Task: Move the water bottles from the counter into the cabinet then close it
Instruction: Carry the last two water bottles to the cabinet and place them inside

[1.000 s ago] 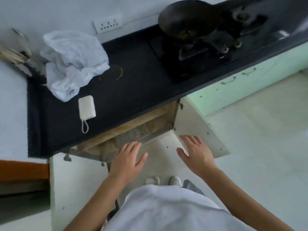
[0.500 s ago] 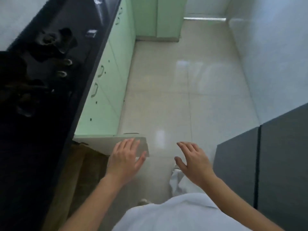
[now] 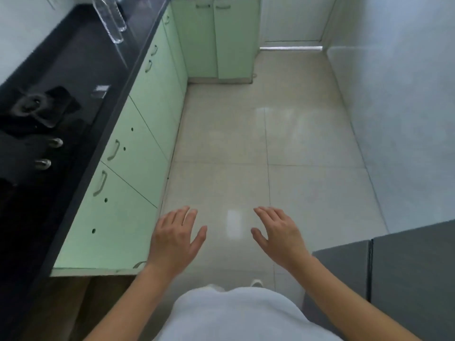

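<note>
Black stone runs down the left side of the kitchen, and this counter [image 3: 81,57] carries the clear water bottles [image 3: 112,19] at its far end, past the stove [image 3: 32,114]. I make out two, close together, though blur smears them. They seem to stand upright, long axis vertical, with the wide lens leaning them over. Both of the person's hands hang over the pale floor [image 3: 221,143], palms down, apart from the counter and from each other. The left hand [image 3: 176,238] has its fingers straight and lightly spread, thumb out, holding nothing; the right hand [image 3: 279,236] is likewise flat and empty. From those fingertips the bottles lie well ahead and off to the left, up at counter height, out of reach from where the person stands. The left hand is on the counter side and so the nearer; I would expect it to arrive first, closing round a bottle's side from the aisle. The brown gap under the counter at the lower left looks to be the open cabinet [image 3: 73,306], close by the person and well apart from the bottles, so each bottle would have to come back along the run of green doors [image 3: 138,143].
</note>
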`<control>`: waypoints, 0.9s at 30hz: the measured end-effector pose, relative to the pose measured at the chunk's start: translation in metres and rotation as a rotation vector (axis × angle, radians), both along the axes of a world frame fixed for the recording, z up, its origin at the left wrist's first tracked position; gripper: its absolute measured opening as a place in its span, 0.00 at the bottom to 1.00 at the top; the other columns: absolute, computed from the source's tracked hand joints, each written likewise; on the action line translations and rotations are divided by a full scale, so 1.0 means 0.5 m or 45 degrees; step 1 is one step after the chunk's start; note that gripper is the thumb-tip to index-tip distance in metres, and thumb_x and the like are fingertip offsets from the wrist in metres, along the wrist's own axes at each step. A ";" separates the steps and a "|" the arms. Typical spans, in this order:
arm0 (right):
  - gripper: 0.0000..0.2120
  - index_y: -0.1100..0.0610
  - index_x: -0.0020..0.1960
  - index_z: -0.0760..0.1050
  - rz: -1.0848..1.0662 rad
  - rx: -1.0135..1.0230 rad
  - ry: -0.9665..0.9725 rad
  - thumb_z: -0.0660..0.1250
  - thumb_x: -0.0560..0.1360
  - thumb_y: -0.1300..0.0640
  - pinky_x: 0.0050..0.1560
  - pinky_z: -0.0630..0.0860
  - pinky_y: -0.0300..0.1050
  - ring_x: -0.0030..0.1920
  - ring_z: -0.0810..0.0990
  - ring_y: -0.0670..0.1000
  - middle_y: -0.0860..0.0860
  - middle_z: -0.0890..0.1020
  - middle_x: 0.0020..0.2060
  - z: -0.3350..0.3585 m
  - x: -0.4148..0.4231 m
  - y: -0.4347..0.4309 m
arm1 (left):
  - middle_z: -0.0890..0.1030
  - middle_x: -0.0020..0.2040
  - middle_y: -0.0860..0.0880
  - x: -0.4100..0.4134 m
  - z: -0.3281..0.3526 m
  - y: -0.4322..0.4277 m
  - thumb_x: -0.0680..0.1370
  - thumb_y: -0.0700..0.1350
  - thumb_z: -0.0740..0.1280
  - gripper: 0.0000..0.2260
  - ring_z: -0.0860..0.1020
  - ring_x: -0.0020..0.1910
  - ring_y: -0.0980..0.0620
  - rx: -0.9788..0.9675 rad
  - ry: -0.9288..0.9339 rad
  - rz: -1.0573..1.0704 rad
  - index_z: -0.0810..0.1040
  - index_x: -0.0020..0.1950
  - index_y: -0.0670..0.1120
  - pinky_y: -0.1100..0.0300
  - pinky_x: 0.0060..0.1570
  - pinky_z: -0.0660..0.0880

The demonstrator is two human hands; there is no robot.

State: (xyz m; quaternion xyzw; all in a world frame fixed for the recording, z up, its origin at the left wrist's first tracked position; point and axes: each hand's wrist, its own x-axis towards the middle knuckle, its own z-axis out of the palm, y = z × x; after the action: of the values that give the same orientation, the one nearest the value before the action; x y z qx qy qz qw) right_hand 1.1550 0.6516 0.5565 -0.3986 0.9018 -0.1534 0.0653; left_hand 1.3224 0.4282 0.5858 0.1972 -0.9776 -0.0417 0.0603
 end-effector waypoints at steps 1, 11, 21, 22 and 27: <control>0.25 0.56 0.67 0.76 0.026 -0.009 0.004 0.61 0.76 0.43 0.61 0.77 0.48 0.62 0.77 0.53 0.48 0.81 0.62 0.004 -0.028 -0.020 | 0.82 0.60 0.43 -0.009 0.002 -0.013 0.81 0.59 0.57 0.24 0.80 0.57 0.42 0.011 -0.029 0.044 0.80 0.63 0.43 0.48 0.55 0.75; 0.25 0.55 0.68 0.75 0.040 0.004 0.053 0.60 0.77 0.42 0.58 0.77 0.48 0.62 0.77 0.53 0.47 0.80 0.62 -0.011 -0.304 -0.172 | 0.83 0.58 0.43 -0.275 -0.028 -0.148 0.79 0.59 0.57 0.24 0.82 0.54 0.41 0.106 -0.096 0.106 0.82 0.60 0.43 0.49 0.51 0.77; 0.24 0.56 0.65 0.78 -0.391 0.044 0.159 0.62 0.75 0.44 0.55 0.78 0.50 0.57 0.79 0.54 0.49 0.82 0.58 0.050 -0.569 -0.195 | 0.84 0.56 0.44 -0.732 -0.009 -0.248 0.79 0.58 0.59 0.22 0.82 0.52 0.41 0.115 -0.065 -0.460 0.82 0.60 0.43 0.48 0.49 0.79; 0.24 0.56 0.65 0.78 -0.425 0.050 0.177 0.63 0.75 0.44 0.56 0.78 0.50 0.58 0.79 0.53 0.49 0.82 0.58 0.053 -0.591 -0.192 | 0.84 0.57 0.44 -0.777 0.001 -0.254 0.79 0.58 0.59 0.22 0.82 0.52 0.41 0.099 -0.040 -0.504 0.81 0.59 0.43 0.48 0.49 0.79; 0.24 0.56 0.65 0.77 -0.547 0.076 0.136 0.64 0.74 0.44 0.55 0.79 0.51 0.58 0.79 0.55 0.50 0.82 0.58 0.039 -0.729 -0.194 | 0.83 0.57 0.42 -0.978 -0.004 -0.307 0.80 0.58 0.59 0.22 0.82 0.54 0.40 0.029 0.006 -0.624 0.81 0.60 0.43 0.48 0.52 0.77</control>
State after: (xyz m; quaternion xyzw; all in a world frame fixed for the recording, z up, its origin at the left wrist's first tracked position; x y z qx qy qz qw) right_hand 0.7907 0.5546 0.5758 -0.2026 0.9724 -0.1157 -0.0049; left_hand 0.8334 0.2749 0.5838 -0.0451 -0.9956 -0.0666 0.0485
